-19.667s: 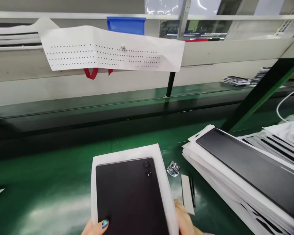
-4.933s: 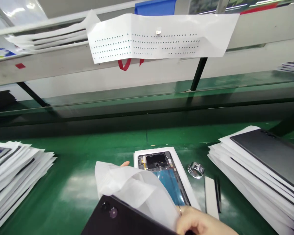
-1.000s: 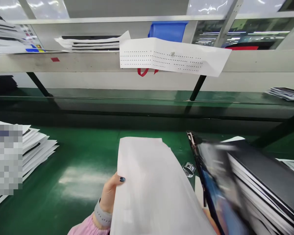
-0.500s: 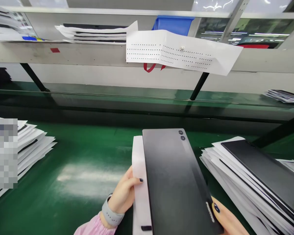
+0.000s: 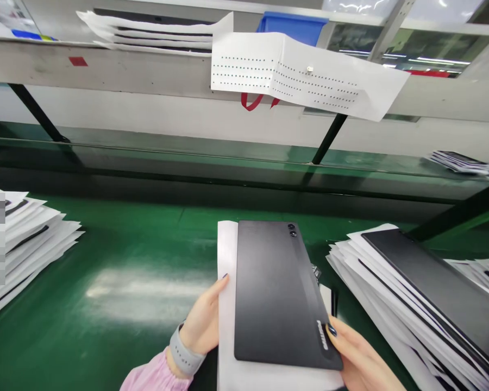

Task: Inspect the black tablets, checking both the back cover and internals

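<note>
A dark grey tablet-like panel (image 5: 275, 293) with two round camera rings lies back side up on a white sheet (image 5: 227, 326) in the lower middle. My left hand (image 5: 206, 320), with a grey watch band at the wrist, grips the sheet's left edge, thumb on top. My right hand (image 5: 358, 353) holds the panel's lower right corner, its thumb over the edge beside the pale lettering. The fingers under the sheet and panel are hidden. A small white and black piece (image 5: 328, 298) shows beyond the panel's right edge.
The green table (image 5: 138, 239) carries a stack of white sheets (image 5: 36, 239) at left and another stack (image 5: 362, 271) at right, topped by a dark panel (image 5: 440, 293). Behind are a shelf (image 5: 146, 76), a blue bin (image 5: 293, 27) and a hanging dotted sheet (image 5: 293, 70).
The panel has shifted up on the sheet relative to its lower edge, so its bottom edge and white sheet below now show. My right hand has moved left with its corner. The view has shifted slightly.
</note>
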A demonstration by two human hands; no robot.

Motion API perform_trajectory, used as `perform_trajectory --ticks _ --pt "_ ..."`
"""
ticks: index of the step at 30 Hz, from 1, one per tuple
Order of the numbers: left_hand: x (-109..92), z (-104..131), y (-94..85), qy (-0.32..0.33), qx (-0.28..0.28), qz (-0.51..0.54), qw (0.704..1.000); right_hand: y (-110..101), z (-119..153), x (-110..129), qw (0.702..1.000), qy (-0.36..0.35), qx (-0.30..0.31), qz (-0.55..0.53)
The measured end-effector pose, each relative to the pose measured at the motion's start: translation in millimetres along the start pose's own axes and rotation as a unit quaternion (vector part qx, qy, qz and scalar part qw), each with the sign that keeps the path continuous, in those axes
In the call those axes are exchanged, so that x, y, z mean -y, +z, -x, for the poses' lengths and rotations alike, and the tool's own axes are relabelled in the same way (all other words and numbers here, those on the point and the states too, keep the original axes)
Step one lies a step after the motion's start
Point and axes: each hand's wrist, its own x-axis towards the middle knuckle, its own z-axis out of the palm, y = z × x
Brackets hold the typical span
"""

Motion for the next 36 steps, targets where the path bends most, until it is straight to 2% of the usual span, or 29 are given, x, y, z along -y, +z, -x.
perform_trajectory --ticks 4,7,11,17,22,24,27,30,34,36 --pt "-1.1 -0.7 0.0 0.001 0.055 0.031 0.998 10.9 -0.2 -0.2 0.998 -0.023 0.02 0.047" --pt "-2.5 0.6 0.4 0.0 0.055 0.038 0.998 7.8 -5.6 -1.9 0.994 -0.041 0.034 0.099" --pt "-5.1 4.3 -0.3 0.009 -0.017 0.019 1.0 5.0 -15.9 -4.5 0.987 -0.047 0.053 0.145" --pt "-10.4 7.6 1.4 -0.011 -0.115 0.008 0.993 12.8 -20.2 -1.5 0.993 -0.03 0.047 0.106" --pt "-11.2 6.5 11.2 0.046 -0.256 -0.027 0.965 15.7 -21.1 4.9 0.992 -0.042 0.013 0.119" --pt "-11.6 5.9 15.7 0.071 -0.29 -0.046 0.953 16.3 -23.2 8.0 0.989 -0.047 0.003 0.139" --pt "-14.1 6.0 20.7 0.077 -0.316 -0.035 0.945 18.5 -30.0 12.8 0.976 -0.087 0.012 0.199" --pt "-18.9 7.3 22.5 0.063 -0.333 -0.004 0.941 22.3 -41.2 14.7 0.97 -0.116 0.051 0.21" --pt "-25.4 9.2 19.5 0.05 -0.32 0.018 0.946 31.4 -54.5 13.9 0.989 -0.06 0.079 0.107" --pt "-27.1 9.8 16.1 0.048 -0.308 0.023 0.95 38.4 -58.4 16.1 0.991 -0.008 0.121 0.049"
